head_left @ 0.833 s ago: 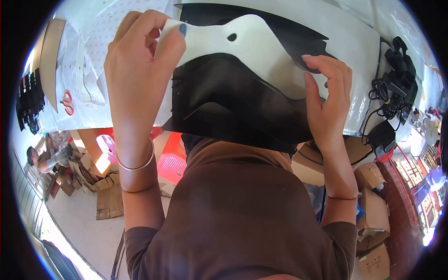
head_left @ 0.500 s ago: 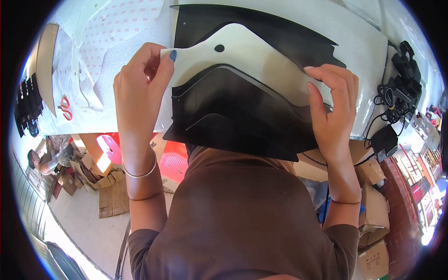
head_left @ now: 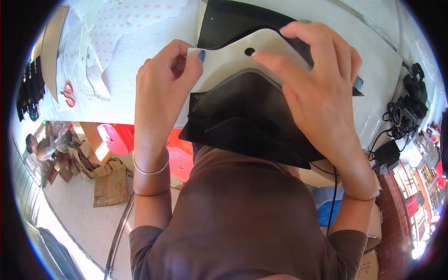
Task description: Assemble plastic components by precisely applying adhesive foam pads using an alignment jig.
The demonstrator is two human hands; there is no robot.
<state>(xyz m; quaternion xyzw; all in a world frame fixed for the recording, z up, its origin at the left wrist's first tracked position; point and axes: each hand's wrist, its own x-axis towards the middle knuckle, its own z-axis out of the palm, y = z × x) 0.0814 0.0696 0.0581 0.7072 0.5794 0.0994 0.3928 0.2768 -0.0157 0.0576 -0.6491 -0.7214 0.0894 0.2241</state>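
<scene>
Handling white material (head_left: 233,58), hands (head_left: 161,81) are near pink-lettered sheeting (head_left: 116,30).

At the top middle, the bent sheet (head_left: 221,63) is coloured white and the sheets under it (head_left: 238,105), black. At the upper left, white paper (head_left: 149,18) is dotted with pink marks. The left thumbnail (head_left: 201,55) is painted blue.

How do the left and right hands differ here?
The left hand pinches the white piece by its left end; the right hand is spread open over it, thumb beside the hole. A bracelet rings the left hand's wrist; the right hand's wrist shows none. Both are ungloved.
</scene>
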